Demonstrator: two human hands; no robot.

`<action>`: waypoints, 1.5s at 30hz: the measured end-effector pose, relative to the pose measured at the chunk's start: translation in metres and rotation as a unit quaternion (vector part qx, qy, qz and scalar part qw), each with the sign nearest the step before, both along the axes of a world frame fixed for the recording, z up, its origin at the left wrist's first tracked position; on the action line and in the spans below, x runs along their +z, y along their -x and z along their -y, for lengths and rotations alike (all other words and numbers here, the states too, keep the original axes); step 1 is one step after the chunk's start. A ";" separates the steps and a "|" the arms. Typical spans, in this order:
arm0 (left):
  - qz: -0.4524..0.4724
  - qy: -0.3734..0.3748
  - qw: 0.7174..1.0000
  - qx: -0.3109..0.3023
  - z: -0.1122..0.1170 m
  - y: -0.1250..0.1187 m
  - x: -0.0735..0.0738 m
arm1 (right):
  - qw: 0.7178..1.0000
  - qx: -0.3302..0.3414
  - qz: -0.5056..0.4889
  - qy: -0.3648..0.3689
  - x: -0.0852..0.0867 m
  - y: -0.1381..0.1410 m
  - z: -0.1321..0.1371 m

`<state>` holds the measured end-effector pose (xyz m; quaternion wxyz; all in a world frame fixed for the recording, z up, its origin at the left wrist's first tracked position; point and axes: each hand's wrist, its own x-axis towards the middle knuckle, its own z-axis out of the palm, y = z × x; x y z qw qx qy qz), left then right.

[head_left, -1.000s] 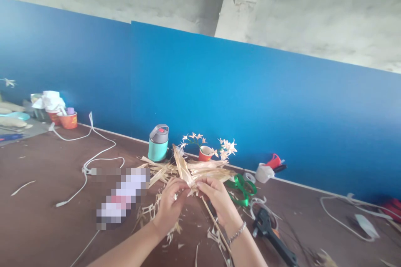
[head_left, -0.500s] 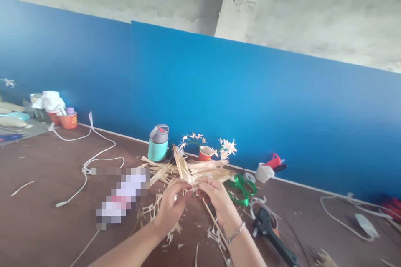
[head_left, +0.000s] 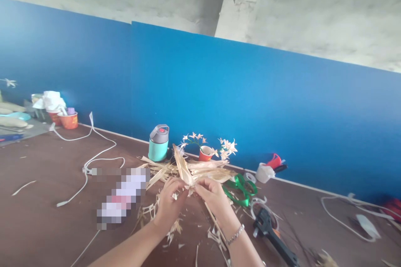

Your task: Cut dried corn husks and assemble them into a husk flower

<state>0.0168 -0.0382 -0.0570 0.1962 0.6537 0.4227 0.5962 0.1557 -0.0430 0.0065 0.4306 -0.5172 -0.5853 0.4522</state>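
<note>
Both of my hands meet over a brown table [head_left: 46, 217], pinching the base of a dried straw-coloured leaf strip [head_left: 181, 167] that sticks up between them. My left hand [head_left: 169, 206] grips it from the left with curled fingers. My right hand [head_left: 213, 198], a silver bracelet on its wrist, pinches it from the right. A thin pale stalk [head_left: 214, 221] runs down from the pinch along my right forearm. Behind the hands lies a loose pile of dried leaves [head_left: 200, 171].
A teal flask [head_left: 158, 144] and a red cup of small pale flowers [head_left: 205, 152] stand by the blue wall. Green ribbon [head_left: 241, 187], a black glue gun [head_left: 272, 235], tape rolls [head_left: 264, 172] and white cables [head_left: 90, 158] lie around. Orange cups [head_left: 67, 120] sit far left.
My hands have barely shifted. The fingers of both have worked the base of the leaf strip, and the right hand has slid slightly left and up toward the left hand.
</note>
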 end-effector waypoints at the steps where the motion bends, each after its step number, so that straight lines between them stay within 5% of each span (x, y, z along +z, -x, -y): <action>1: 0.005 -0.002 1.000 0.006 -0.001 0.000 -0.001 | 1.000 0.004 -0.003 0.008 0.000 0.000 0.000; 20: 0.101 0.089 0.990 -0.029 0.000 0.003 0.007 | 0.998 0.023 -0.016 0.064 -0.004 -0.001 0.001; 33: 0.184 0.197 0.946 -0.182 -0.008 0.004 0.004 | 0.995 0.034 -0.009 0.098 -0.002 -0.011 -0.003; 45: 0.018 0.140 0.957 -0.252 -0.008 0.010 0.010 | 0.989 0.118 0.046 0.074 0.007 -0.020 0.003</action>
